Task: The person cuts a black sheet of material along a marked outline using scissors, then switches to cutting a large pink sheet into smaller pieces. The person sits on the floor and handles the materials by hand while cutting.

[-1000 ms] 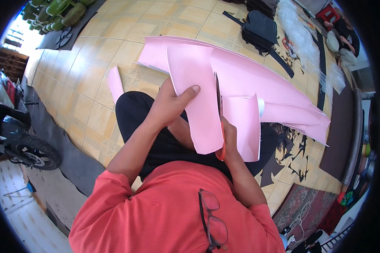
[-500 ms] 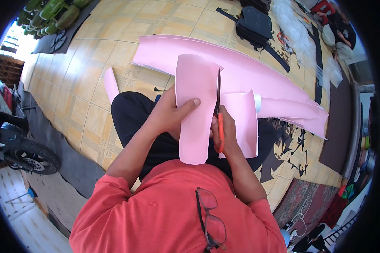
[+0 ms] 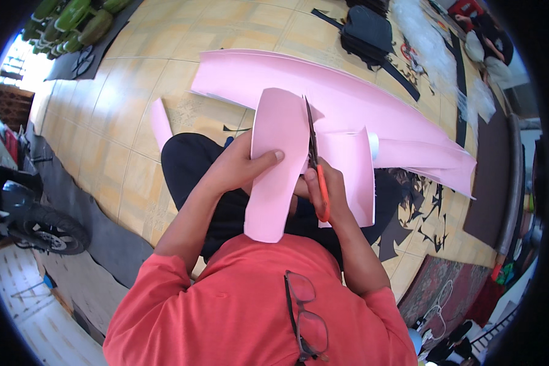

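My left hand pinches a long pink sheet strip, thumb on top, holding it over my lap. In my right hand are orange-handled scissors, blades pointing away from me and slid along the strip's right edge near its far rounded end. A second pink piece hangs to the right of the scissors. Behind both lies a stack of large pink sheets on the tiled floor.
A narrow pink offcut lies on the yellow tiles left of my knee. Black scraps litter the floor at right, black bags lie beyond. A motorbike wheel is at far left. Glasses hang on my red shirt.
The pink strip has slid toward me and turned, its near end now reaching my chest. The scissors have advanced along its right edge toward the far rounded end.
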